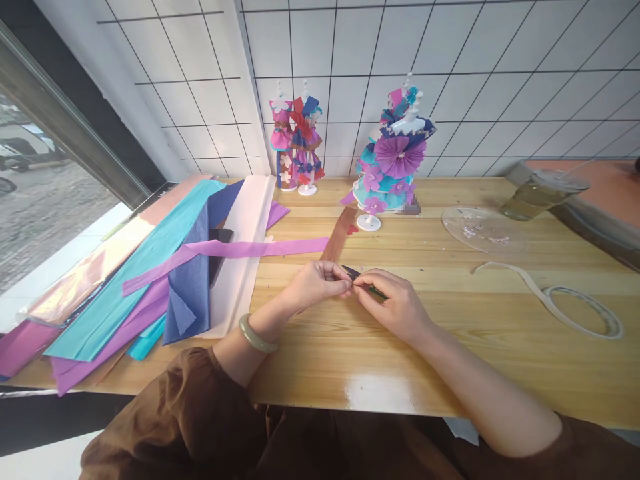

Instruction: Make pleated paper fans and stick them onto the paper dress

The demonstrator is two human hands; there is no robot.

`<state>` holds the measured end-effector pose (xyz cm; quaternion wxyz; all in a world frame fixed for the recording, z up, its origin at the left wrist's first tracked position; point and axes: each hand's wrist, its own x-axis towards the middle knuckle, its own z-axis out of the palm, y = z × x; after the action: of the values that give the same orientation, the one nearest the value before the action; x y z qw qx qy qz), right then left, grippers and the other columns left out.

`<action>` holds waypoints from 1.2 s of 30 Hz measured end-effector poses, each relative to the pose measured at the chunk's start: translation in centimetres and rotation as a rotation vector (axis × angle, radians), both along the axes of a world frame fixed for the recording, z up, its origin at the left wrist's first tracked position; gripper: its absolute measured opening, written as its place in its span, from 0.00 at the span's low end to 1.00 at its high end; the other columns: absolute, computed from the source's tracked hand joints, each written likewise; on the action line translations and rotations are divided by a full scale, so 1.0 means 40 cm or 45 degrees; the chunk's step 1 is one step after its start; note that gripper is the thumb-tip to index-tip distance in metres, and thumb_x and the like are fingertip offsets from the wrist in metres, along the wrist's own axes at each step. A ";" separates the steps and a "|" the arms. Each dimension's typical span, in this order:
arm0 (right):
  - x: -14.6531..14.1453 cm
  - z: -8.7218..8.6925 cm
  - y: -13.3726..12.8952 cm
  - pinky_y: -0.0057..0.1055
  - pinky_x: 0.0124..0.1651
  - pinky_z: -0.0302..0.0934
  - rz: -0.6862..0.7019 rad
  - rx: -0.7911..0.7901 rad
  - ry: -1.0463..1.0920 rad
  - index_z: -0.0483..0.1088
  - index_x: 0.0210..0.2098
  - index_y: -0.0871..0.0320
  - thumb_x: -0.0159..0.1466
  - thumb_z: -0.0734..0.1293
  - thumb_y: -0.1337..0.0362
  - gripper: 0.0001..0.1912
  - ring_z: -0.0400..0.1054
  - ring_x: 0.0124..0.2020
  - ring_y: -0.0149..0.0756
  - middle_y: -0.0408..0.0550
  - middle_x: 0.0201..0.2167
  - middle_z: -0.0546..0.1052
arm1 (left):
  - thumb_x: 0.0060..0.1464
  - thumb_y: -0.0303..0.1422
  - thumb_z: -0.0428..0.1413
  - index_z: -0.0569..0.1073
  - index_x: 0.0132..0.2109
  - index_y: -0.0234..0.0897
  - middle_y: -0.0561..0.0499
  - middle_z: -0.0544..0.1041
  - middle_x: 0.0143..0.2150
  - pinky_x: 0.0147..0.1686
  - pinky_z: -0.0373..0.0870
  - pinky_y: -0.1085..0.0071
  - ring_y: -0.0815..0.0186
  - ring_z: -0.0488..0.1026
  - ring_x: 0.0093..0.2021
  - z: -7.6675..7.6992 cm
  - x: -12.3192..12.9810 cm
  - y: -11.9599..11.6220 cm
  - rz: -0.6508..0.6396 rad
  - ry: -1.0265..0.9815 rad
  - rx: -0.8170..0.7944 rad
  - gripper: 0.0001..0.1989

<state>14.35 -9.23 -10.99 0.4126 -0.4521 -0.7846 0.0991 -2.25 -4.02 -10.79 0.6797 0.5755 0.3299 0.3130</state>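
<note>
My left hand [327, 280] and my right hand [393, 300] meet fingertip to fingertip over the table. Both are closed in a pinch, and whatever is between the fingers is too small to make out. A dark pointed tool [351, 271], perhaps scissors, shows just behind the fingertips; my right hand covers part of it, and I cannot tell whether it is held. Beyond my left hand lies a brown paper strip [339, 235]. A long purple crepe strip [260, 249] ends beside it.
Coloured crepe paper sheets [135, 247] and a phone [220, 257] are at left. Small dress forms in paper dresses [400, 157] stand by the tiled wall. On the right are a clear plate with beads [480, 230], a cup [537, 197] and a tape roll [583, 312].
</note>
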 end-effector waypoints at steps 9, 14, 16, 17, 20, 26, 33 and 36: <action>-0.001 -0.010 0.003 0.33 0.39 0.64 -0.052 -0.034 0.049 0.68 0.32 0.55 0.59 0.62 0.67 0.04 0.70 0.34 0.36 0.47 0.31 0.75 | 0.40 0.29 0.60 0.73 0.27 0.29 0.49 0.75 0.24 0.30 0.68 0.75 0.71 0.71 0.27 0.003 0.000 0.002 0.017 0.045 0.024 0.06; -0.002 -0.007 0.002 0.34 0.39 0.64 -0.028 -0.045 0.062 0.68 0.32 0.55 0.58 0.62 0.67 0.04 0.70 0.34 0.36 0.47 0.30 0.75 | 0.40 0.29 0.59 0.73 0.27 0.29 0.49 0.75 0.24 0.30 0.68 0.76 0.72 0.71 0.26 0.002 0.001 0.002 0.024 0.071 0.040 0.05; -0.004 -0.004 0.000 0.33 0.38 0.64 -0.013 -0.053 0.066 0.68 0.31 0.55 0.58 0.61 0.68 0.04 0.70 0.33 0.36 0.47 0.30 0.75 | 0.40 0.29 0.59 0.73 0.27 0.29 0.49 0.75 0.24 0.30 0.67 0.76 0.72 0.71 0.27 0.003 0.001 0.001 0.022 0.082 0.055 0.05; -0.005 -0.003 -0.001 0.33 0.38 0.64 -0.008 -0.057 0.069 0.68 0.31 0.55 0.58 0.61 0.68 0.04 0.70 0.33 0.36 0.47 0.30 0.75 | 0.40 0.29 0.59 0.73 0.27 0.29 0.49 0.75 0.25 0.29 0.67 0.76 0.71 0.71 0.26 0.003 0.000 0.001 0.023 0.090 0.063 0.05; -0.008 -0.003 -0.002 0.32 0.37 0.64 -0.007 -0.056 0.079 0.68 0.31 0.55 0.58 0.61 0.68 0.04 0.70 0.33 0.35 0.46 0.30 0.75 | 0.39 0.29 0.59 0.73 0.27 0.29 0.48 0.75 0.25 0.28 0.67 0.76 0.71 0.70 0.26 0.002 0.000 0.001 0.019 0.105 0.074 0.06; -0.008 -0.007 0.000 0.33 0.37 0.64 -0.045 -0.059 0.074 0.68 0.29 0.55 0.58 0.62 0.67 0.04 0.70 0.30 0.35 0.45 0.28 0.75 | 0.40 0.28 0.59 0.71 0.28 0.29 0.49 0.75 0.25 0.29 0.67 0.76 0.72 0.70 0.26 0.001 0.002 0.000 0.019 0.080 0.039 0.06; -0.010 -0.001 -0.001 0.32 0.36 0.64 -0.019 -0.067 0.082 0.68 0.31 0.55 0.58 0.61 0.68 0.05 0.69 0.31 0.34 0.46 0.29 0.75 | 0.40 0.25 0.59 0.63 0.33 0.32 0.52 0.73 0.26 0.30 0.66 0.74 0.71 0.72 0.27 -0.003 0.004 0.002 0.032 -0.035 -0.035 0.12; -0.011 0.000 -0.002 0.33 0.37 0.64 -0.020 -0.060 0.072 0.69 0.33 0.55 0.59 0.61 0.67 0.05 0.69 0.30 0.34 0.45 0.28 0.74 | 0.39 0.25 0.60 0.63 0.32 0.32 0.53 0.73 0.26 0.30 0.66 0.74 0.72 0.71 0.27 -0.007 0.003 0.005 0.038 -0.043 -0.034 0.13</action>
<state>13.89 -9.31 -10.99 0.4246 -0.4650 -0.7664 0.1271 -2.13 -3.83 -11.07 0.6880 0.5562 0.3311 0.3282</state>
